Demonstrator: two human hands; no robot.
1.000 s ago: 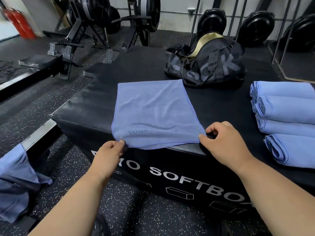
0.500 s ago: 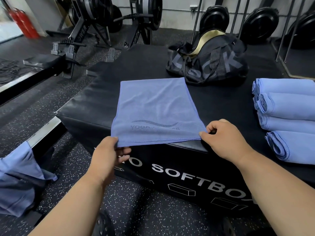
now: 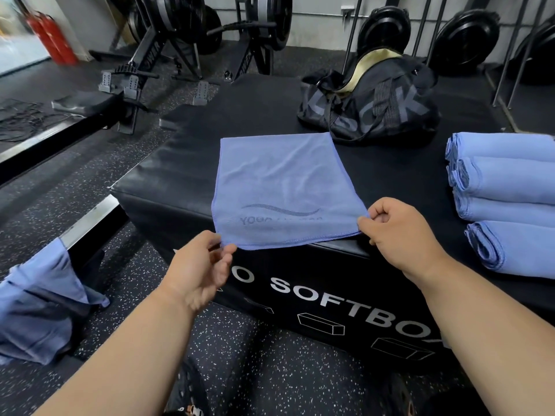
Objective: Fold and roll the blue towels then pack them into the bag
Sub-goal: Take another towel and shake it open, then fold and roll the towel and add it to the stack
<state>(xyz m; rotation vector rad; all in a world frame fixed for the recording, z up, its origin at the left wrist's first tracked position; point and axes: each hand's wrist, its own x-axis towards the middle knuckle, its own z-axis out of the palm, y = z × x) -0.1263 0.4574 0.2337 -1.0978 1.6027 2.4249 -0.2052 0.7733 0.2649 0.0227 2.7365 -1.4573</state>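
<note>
Blue towel (image 3: 282,187) flat on black box (image 3: 168,178), near edge overhanging. Right hand (image 3: 399,235) pinches its near-right corner; left hand (image 3: 198,271) half-open at near-left corner, touching. Bag (image 3: 372,106) behind towel, rolled towels (image 3: 507,199) right.

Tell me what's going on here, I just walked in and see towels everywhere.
A person is working a blue towel laid flat on a black soft box. The right hand pinches its near right corner; the left hand is open at the near left corner. Four rolled towels lie to the right, and the bag sits behind.
</note>
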